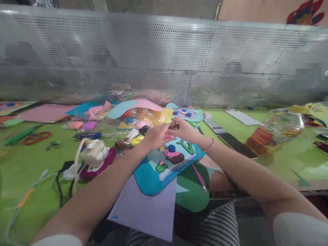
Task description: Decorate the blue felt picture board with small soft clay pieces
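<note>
Here both forearms reach forward and inward, meeting over the far edge of a blue craft board. The left hand is curled, fingers bent toward the right, pinching a small pink piece that shows just between the two hands. The right hand faces it with fingers drawn together at the same spot; its fingertips touch those of the left, though whether it grips the pink piece too cannot be told. A thin bracelet circles the right wrist.

The blue craft board lies tilted across the near edge of the green tabletop, just below the hands, resting partly on a lilac sheet and a dark green cutout. It has a paler blue middle panel bearing small raised shapes: a blue dome on pink, a brown lump, a green outlined figure and a green blob.
</note>
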`<state>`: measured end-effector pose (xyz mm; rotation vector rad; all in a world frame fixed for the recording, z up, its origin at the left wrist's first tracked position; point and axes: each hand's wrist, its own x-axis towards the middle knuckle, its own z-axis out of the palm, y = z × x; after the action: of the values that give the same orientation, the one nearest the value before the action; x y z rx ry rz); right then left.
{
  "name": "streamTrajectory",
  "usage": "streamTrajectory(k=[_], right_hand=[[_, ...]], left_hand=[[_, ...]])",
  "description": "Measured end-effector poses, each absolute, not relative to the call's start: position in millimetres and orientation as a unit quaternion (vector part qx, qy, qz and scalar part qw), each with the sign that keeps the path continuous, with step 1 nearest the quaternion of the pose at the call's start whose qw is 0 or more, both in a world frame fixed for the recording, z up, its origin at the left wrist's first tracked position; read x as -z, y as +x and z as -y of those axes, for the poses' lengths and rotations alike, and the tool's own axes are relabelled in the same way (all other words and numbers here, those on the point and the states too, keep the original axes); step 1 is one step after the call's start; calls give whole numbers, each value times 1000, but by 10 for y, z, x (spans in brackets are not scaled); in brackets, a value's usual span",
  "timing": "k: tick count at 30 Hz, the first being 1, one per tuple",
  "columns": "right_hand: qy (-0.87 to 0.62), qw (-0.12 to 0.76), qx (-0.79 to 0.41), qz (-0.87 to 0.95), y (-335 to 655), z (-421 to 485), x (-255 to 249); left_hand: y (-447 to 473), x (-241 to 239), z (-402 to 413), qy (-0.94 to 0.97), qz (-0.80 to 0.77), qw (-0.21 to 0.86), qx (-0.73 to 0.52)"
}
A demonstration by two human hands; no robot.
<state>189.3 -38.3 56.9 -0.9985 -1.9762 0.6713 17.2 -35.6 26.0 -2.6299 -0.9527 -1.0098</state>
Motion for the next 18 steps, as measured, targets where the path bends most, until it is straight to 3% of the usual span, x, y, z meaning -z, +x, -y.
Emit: streamTrajectory(k=[4, 9, 18], right_hand=[[-339, 472, -257, 772, 1980, 471, -480], [-314, 446, -179, 819, 2043, 558, -463], [-329, 516, -232, 756, 1905, 625, -330]], left_hand=[[190, -270, 373, -843, 371, 65, 384], [171, -310, 359, -834, 414, 37, 363], [201, -377, 433, -833, 402, 29, 379]])
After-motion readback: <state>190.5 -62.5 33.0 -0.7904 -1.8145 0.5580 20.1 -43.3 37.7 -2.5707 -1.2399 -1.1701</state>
